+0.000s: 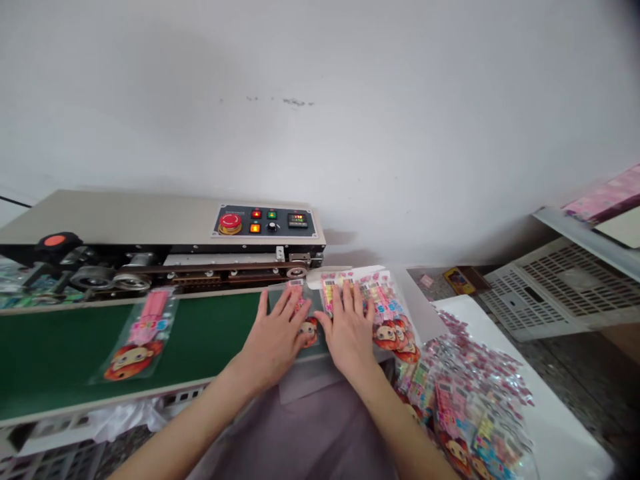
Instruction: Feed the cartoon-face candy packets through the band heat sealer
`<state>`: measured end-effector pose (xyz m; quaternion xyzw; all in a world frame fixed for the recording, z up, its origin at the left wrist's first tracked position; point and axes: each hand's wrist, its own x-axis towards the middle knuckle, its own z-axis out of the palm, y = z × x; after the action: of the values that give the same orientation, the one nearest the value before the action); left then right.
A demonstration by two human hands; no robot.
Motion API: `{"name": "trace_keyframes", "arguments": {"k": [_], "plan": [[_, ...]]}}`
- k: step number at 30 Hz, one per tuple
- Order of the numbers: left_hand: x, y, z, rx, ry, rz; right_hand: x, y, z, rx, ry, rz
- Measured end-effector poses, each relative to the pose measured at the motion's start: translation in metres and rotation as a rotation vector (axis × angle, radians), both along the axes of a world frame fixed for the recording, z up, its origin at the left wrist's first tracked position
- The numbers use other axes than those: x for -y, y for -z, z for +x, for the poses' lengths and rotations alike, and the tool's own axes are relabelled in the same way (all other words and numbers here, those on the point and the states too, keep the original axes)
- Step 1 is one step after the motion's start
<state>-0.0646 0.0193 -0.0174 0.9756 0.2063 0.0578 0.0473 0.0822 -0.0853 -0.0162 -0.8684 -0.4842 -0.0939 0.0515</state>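
Note:
My left hand [277,333] lies flat, fingers spread, on a clear packet [309,328] with a red-haired cartoon face, at the right end of a green conveyor belt [210,333]. Beside it, my right hand [350,327] rests with outstretched fingers on several overlapping packets [395,327] of the same kind. Parts of the packets are hidden beneath both hands. Farther left on the belt lies another packet [137,340] with pink contents, apart from my hands.
Behind the belt stands a sealing machine [150,223] with a control panel [267,222] and a red stop button [230,223]. At right, a heap of packets [460,407] covers part of a white table [560,413]. A white plastic crate [565,287] stands beyond.

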Motion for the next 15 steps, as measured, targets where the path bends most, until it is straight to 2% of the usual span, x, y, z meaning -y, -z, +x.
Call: {"name": "trace_keyframes", "arguments": {"k": [3, 5, 9, 12, 15], "plan": [[0.001, -0.016, 0.0, -0.024, -0.058, 0.0, 0.007, -0.015, 0.003, -0.002, -0.018, 0.02], [0.008, -0.02, 0.01, -0.004, -0.03, -0.018, 0.016, -0.023, 0.011, 0.012, -0.07, 0.029], [0.021, -0.007, 0.034, 0.072, 0.116, -0.057, 0.027, -0.025, 0.023, -0.007, -0.206, -0.01], [0.02, 0.005, 0.039, 0.084, 0.147, -0.068, 0.024, -0.022, 0.026, -0.042, -0.215, -0.033], [0.015, 0.003, 0.039, 0.08, 0.154, -0.071, 0.013, -0.023, 0.03, -0.064, -0.228, 0.003]]}}
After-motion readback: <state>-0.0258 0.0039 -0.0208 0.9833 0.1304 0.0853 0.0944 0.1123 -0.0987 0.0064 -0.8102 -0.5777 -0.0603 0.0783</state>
